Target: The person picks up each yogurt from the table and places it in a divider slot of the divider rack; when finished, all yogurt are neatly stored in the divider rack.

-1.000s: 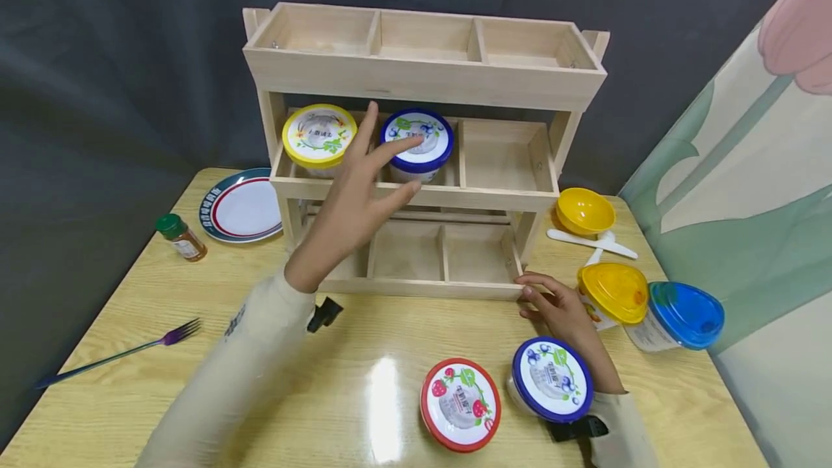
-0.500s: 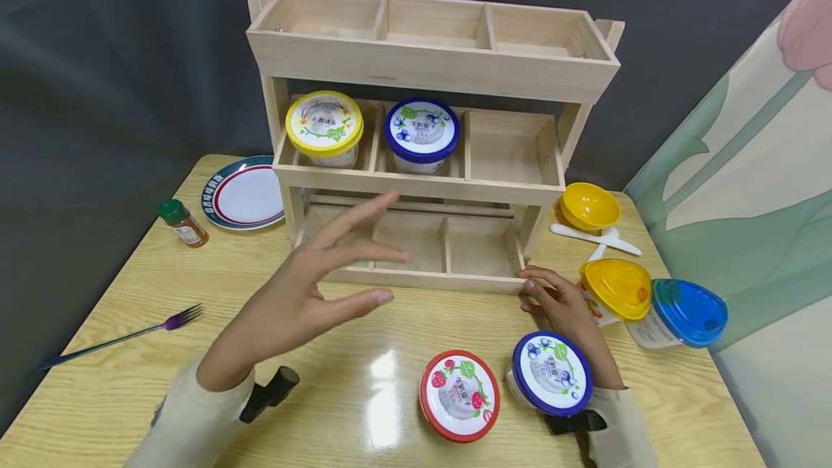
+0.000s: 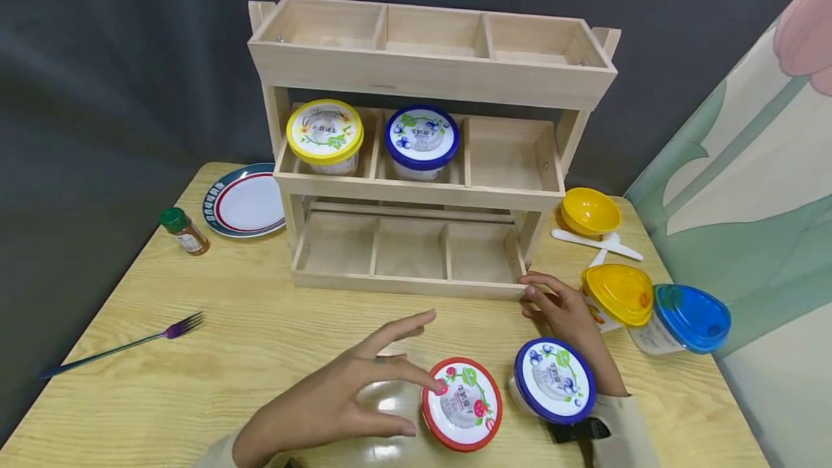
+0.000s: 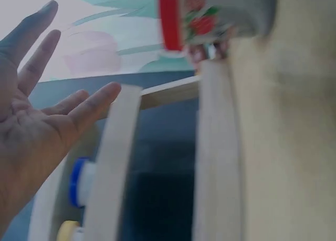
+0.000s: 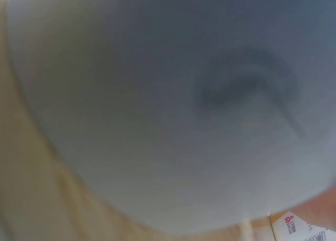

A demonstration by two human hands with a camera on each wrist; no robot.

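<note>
Red-lidded tub (image 3: 464,408) stands just beside the left hand (image 3: 341,397), to its right.

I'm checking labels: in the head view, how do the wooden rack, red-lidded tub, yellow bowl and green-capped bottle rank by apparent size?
wooden rack
red-lidded tub
yellow bowl
green-capped bottle

left hand (image 3: 338,397): fingers spread | right hand (image 3: 567,315): fingers bent

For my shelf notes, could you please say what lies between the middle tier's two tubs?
The head view shows a wooden divider between the yellow-lidded tub and the blue-lidded tub.
</note>
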